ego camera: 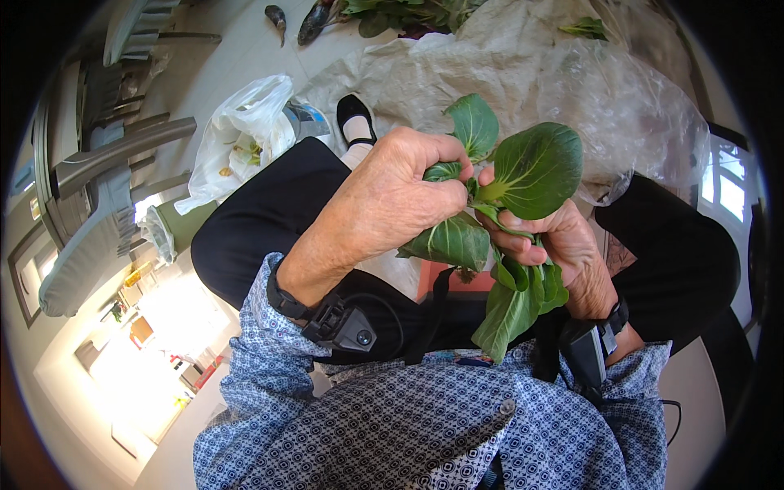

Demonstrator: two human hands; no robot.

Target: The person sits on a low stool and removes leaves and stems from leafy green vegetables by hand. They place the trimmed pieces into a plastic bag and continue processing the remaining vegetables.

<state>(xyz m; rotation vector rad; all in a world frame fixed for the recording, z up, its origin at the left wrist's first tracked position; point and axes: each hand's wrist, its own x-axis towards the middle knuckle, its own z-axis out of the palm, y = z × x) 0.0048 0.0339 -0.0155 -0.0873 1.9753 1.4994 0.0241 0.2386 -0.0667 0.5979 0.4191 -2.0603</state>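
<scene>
Over my lap, both hands are on leafy greens that look like bok choy (536, 168). My left hand (398, 190) pinches the plant near its stems, with thumb and forefinger close together and a small curled leaf beside them. From the other side my right hand (551, 233) holds stems between its fingers, and several leaves hang below it. One broad leaf stands up over the right fingers. A paler, spotted leaf (453, 242) droops beneath my left hand. The root end and the exact grip of the fingertips are partly hidden by leaves.
A white plastic bag (245, 135) holding leaf scraps stands beyond my left knee. Ahead, a woven plastic sheet (416, 73) covers the floor, with clear plastic film (625, 110) at its right. More greens (410, 15) and a dark purple vegetable (314, 23) lie beyond. Chairs stand at left.
</scene>
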